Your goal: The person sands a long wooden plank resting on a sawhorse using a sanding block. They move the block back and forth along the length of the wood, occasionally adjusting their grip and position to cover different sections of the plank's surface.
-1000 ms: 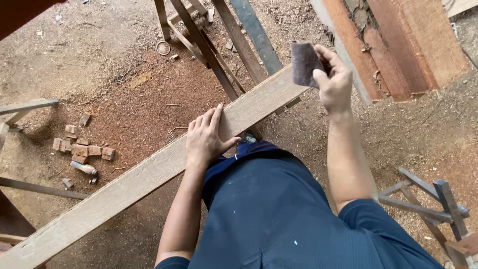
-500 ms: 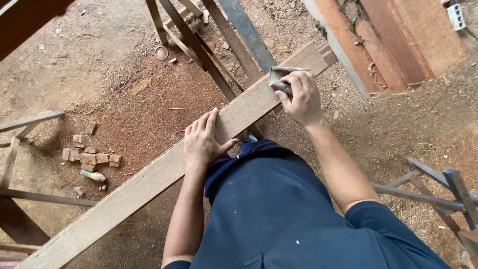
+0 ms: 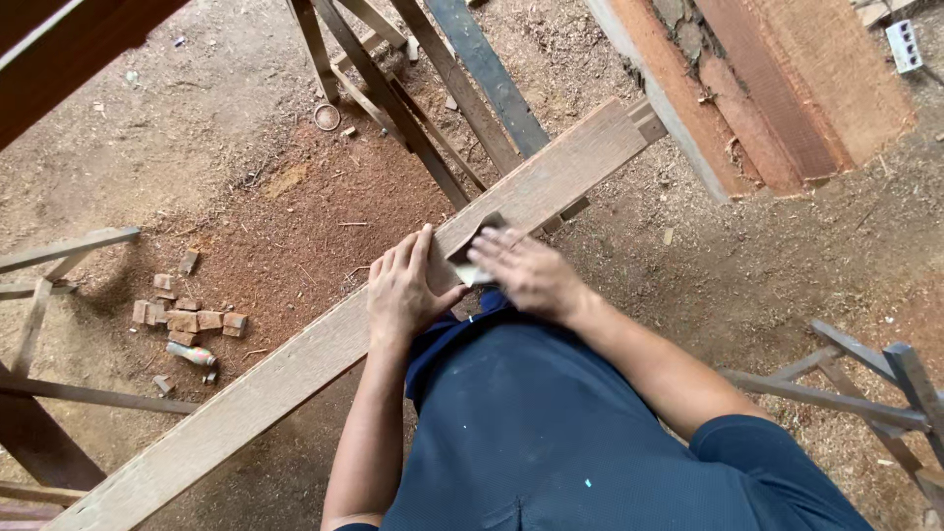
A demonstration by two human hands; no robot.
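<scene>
My left hand (image 3: 405,285) is flat and open on the long wooden plank (image 3: 295,369) lying across the trestle, right hand (image 3: 526,273) closed around a dark sanding block (image 3: 472,251) pressed onto the plank beside it

Mid-frame, a left hand (image 3: 405,287) lies flat on a long pale wooden plank (image 3: 295,369) while the right hand (image 3: 526,273) presses a dark sanding block (image 3: 470,254) against it.

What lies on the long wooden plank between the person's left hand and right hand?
In the head view, a small dark sanding block sits between them on the long wooden plank, under the right hand fingers and close beside the left hand.
</scene>
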